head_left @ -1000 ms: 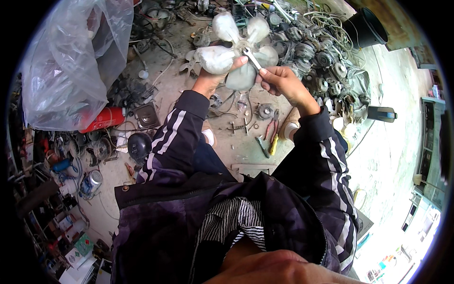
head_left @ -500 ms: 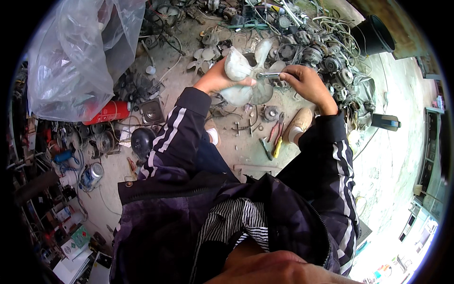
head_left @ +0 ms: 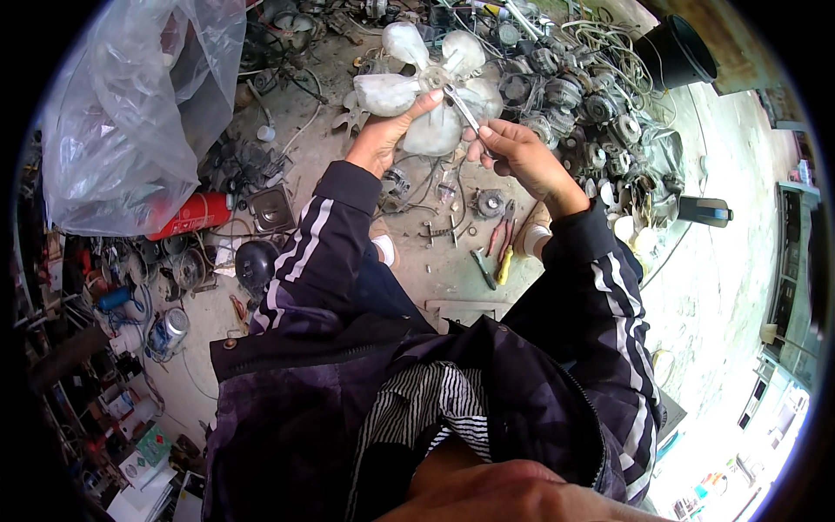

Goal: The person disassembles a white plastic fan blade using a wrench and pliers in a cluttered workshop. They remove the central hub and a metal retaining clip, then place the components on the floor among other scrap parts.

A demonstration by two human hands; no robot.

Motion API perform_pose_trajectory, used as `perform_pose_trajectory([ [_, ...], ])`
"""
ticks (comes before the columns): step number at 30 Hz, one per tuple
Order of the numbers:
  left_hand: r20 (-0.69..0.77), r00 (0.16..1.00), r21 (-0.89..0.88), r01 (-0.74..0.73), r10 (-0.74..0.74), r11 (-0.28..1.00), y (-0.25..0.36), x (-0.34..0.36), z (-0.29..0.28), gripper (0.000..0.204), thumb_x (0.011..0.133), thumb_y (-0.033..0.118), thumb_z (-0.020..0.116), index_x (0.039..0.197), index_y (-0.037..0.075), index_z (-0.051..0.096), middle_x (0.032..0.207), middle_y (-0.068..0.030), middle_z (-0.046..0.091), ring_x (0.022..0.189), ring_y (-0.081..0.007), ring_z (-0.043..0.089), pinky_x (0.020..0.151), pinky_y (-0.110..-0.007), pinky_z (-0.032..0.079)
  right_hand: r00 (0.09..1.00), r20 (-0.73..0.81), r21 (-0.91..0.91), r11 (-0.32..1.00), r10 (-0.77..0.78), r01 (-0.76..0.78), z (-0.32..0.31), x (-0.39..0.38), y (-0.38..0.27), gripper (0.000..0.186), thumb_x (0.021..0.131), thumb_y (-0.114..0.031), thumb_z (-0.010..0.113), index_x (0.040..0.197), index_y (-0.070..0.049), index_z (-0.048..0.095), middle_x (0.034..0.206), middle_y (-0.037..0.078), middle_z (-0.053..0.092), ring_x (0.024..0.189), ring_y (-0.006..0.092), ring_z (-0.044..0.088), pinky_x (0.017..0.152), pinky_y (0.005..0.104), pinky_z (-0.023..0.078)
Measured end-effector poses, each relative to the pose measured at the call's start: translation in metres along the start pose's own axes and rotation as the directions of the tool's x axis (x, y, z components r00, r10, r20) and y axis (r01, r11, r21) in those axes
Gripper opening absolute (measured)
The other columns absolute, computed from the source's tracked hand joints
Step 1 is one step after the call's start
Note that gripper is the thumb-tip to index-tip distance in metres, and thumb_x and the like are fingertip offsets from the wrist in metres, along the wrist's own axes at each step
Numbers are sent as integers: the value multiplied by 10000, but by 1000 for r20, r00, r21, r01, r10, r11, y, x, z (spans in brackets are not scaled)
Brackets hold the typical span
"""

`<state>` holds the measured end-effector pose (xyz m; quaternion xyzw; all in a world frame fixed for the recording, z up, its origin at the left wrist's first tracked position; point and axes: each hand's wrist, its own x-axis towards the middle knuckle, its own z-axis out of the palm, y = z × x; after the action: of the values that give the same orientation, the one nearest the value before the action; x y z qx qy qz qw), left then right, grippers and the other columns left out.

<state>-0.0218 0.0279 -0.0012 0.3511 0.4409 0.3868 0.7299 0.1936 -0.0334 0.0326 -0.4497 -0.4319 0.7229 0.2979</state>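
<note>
A whitish fan blade with several rounded lobes is held up in front of me. My left hand grips it from the near left side, thumb lying by the hub, other fingers hidden behind it. In my right hand is a silver wrench, pinched at its near end. The wrench's far end meets the hub in this view; whether it sits on a nut I cannot tell. Below the hands, a small round motor part lies on the floor beside red-handled pliers and a yellow-handled tool.
Old motors and tangled cables are heaped at the far right, near a black bucket. To the left are a big clear plastic bag and a red cylinder. My feet flank the tools on the concrete floor.
The fan blade has moved away from me and left, turning so its face shows more fully. The wrench has swung from nearly level to slanting, its handle end now nearer me.
</note>
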Motion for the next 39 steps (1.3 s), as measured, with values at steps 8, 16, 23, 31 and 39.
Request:
perform_pose_trajectory([
  [8, -76, 965, 229, -230, 252, 946, -8, 4, 0, 493, 702, 290, 832, 1047, 26, 600, 997, -46, 636, 908, -134, 588, 801, -281, 486, 996, -77, -118, 993, -35, 26, 0, 5, 3, 267, 974, -269, 474, 1063, -75, 635, 848, -46, 651, 696, 11, 501, 564, 170, 332],
  [16, -68, 956, 215, -264, 284, 940, 2, -4, 8, 440, 700, 246, 838, 1000, 30, 600, 943, -29, 630, 876, -120, 579, 783, -268, 482, 998, -67, -102, 995, -19, 12, 1, 6, 2, 236, 970, -288, 492, 1026, -107, 634, 806, -75, 606, 686, -2, 464, 551, 144, 298],
  [23, -52, 969, 194, -228, 242, 954, 4, -6, 5, 485, 688, 275, 844, 1029, 31, 598, 986, -36, 626, 914, -131, 576, 807, -276, 475, 995, -66, -179, 982, -72, 59, -9, 7, 1, 245, 973, -284, 493, 1018, -91, 637, 771, -81, 577, 667, 1, 450, 547, 139, 301],
  [31, -41, 978, 185, -192, 203, 964, 8, -13, 8, 490, 694, 286, 839, 1043, 41, 597, 995, -31, 627, 922, -131, 573, 812, -275, 468, 998, -49, -78, 996, -45, 41, -11, 9, 2, 257, 962, -273, 508, 997, -66, 657, 751, -50, 608, 646, 20, 478, 519, 159, 313],
  [39, -49, 978, 210, -186, 200, 960, 6, -11, 6, 453, 702, 272, 836, 1009, 41, 595, 964, -15, 622, 902, -121, 571, 799, -268, 471, 999, -35, -63, 998, -23, 21, -3, 9, 1, 261, 958, -289, 517, 986, -72, 660, 751, -48, 618, 646, 16, 498, 509, 159, 302],
])
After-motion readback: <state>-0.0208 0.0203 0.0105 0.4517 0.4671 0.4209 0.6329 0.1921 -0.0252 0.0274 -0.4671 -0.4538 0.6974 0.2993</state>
